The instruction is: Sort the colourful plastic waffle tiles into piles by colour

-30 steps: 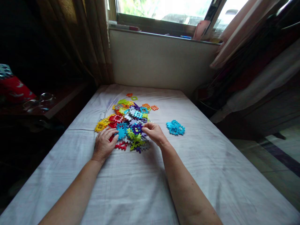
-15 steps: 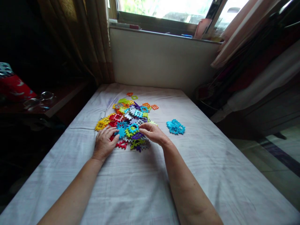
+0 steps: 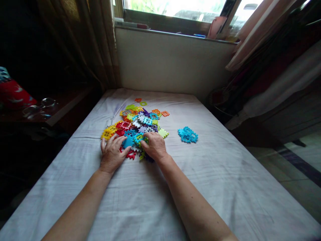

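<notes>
A pile of colourful toothed plastic interlocking tiles [image 3: 149, 129] lies on the cloth-covered surface. My left hand [image 3: 112, 154] rests at the pile's near left edge, fingers spread. Its thumb and forefinger lie beside a solid blue tile [image 3: 127, 142]. On the near right of the pile, my right hand [image 3: 155, 146] is curled with thumb and forefinger at the right edge of a blue window-like tile [image 3: 138, 137]; the fingers appear closed on that edge. Red tiles [image 3: 131, 154] show below, between the hands. My right palm covers some purple and green tiles.
A separate stack of blue tiles [image 3: 188, 135] sits to the right. Yellow tiles [image 3: 109, 132] are heaped at the left, and orange tiles [image 3: 165, 113] lie behind. Eyeglasses [image 3: 40, 106] and a red patterned object [image 3: 16, 93] stand on a dark side table. A wall and window are ahead.
My right hand has moved left and slightly down over the pile, and the blue window-like tile has shifted left. My left hand has stayed nearly in place, its fingers a little more spread.
</notes>
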The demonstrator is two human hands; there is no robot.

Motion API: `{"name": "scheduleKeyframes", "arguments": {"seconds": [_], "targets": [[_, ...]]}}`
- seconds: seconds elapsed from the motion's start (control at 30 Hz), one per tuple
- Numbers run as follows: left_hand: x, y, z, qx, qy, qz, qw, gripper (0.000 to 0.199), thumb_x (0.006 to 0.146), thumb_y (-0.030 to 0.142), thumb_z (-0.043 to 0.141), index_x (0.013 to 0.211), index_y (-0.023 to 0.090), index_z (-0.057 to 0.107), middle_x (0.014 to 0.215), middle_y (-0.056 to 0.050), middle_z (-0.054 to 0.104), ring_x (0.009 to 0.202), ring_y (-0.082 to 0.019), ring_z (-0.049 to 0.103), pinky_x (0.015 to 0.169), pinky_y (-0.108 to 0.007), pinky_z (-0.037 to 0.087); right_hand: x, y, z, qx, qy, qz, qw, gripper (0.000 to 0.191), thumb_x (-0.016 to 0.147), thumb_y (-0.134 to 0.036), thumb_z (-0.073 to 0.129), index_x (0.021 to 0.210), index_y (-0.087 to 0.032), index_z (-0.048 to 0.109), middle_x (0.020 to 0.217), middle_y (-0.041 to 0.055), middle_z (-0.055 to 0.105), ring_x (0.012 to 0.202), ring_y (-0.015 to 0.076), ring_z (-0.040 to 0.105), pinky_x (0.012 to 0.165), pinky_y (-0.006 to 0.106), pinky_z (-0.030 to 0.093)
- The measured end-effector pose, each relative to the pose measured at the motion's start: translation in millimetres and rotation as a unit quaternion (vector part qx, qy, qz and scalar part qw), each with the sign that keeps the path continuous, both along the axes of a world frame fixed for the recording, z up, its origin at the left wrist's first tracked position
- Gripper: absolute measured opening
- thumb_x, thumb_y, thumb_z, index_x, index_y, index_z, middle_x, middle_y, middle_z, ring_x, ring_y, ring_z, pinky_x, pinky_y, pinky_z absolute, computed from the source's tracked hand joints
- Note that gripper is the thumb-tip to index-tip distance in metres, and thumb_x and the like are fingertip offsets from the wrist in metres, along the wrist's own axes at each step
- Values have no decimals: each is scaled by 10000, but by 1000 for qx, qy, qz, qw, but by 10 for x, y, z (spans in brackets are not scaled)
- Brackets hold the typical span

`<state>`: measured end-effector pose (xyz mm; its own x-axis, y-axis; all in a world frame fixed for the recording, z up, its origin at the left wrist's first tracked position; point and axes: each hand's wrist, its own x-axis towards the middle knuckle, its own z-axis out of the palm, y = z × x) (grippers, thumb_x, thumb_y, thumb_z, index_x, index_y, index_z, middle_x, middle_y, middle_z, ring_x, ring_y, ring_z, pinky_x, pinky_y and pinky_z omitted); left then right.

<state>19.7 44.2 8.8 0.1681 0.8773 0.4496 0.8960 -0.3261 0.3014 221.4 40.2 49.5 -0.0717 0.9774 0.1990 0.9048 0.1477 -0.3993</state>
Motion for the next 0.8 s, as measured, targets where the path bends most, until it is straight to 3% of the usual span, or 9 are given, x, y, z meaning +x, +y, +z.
{"name": "scheduleKeyframes", "arguments": {"seconds": [0.2,0.4,0.57,0.7,0.8], "targets": [[3,-5,-2,13,5,-4,1000,412,865,423,602,1235,250,653,1277,-80,703,1299,-336,543,1191,-613,152,-4,-15,-4,13,-9,9,1000,432,876,-481,658,1256,-276,654,1203,65,692,1124,242,578,947,363,431],[19,-19,11,22,5,-9,1000,400,867,415,597,1232,260,652,1284,-70,700,1300,-328,544,1193,-604,156,-110,-17,-19,12,-22,16,1000,271,888,-482,642,1046,-282,735,1163,47,698,1108,239,570,949,381,407],[24,-18,21,23,3,-6,1000,368,879,424,579,1205,273,659,1258,-71,714,1270,-317,569,1179,-597,192,-42,13,45,30,47,-13,998,260,884,-406,643,1079,-256,727,1161,50,720,1102,225,605,969,354,419],[6,-17,26,30,-4,-10,999,379,881,435,574,1218,280,650,1249,-75,717,1254,-313,583,1173,-593,208,238,82,128,21,65,-58,996,238,873,-386,641,1052,-264,739,1115,48,744,1070,235,639,956,353,445],[-10,-15,28,44,-13,-12,999,401,878,441,574,1237,276,640,1243,-80,719,1242,-306,593,1179,-575,210,687,111,159,37,39,-158,986,278,883,-400,614,1080,-246,738,1120,75,741,1071,250,640,950,361,451]]}}
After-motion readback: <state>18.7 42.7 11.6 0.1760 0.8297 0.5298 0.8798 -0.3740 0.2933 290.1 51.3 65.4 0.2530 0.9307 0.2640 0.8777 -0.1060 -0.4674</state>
